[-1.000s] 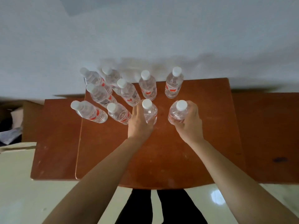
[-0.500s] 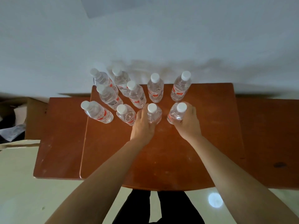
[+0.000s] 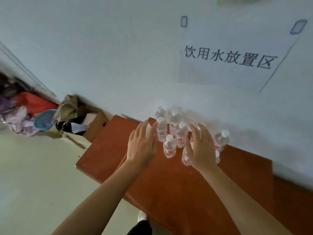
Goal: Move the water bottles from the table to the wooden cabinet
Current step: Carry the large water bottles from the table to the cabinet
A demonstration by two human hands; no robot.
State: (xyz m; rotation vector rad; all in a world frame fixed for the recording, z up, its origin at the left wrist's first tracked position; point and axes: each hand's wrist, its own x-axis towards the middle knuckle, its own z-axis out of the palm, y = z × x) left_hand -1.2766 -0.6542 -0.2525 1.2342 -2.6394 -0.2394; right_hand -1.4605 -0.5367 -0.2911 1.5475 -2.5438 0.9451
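Several clear water bottles (image 3: 169, 146) with white caps and red labels stand bunched on a reddish-brown wooden surface (image 3: 166, 180) against the wall. My left hand (image 3: 142, 145) hovers at the left of the bunch, fingers spread, holding nothing. My right hand (image 3: 201, 148) is spread over the right side of the bunch and covers a bottle (image 3: 186, 156) behind its palm without gripping it. One bottle (image 3: 221, 139) stands alone at the far right. The picture is blurred.
A paper sign (image 3: 228, 56) with printed characters hangs on the white wall above the bottles. On the floor at the left lie a cardboard box (image 3: 94, 122), a heap of clothes (image 3: 28, 106) and a blue round basket (image 3: 44, 120). Pale floor lies in front.
Both hands have let go of the two front bottles and now hover spread beside the bunch. The view has swung up and tilted, showing the wall sign and the clutter at the left.
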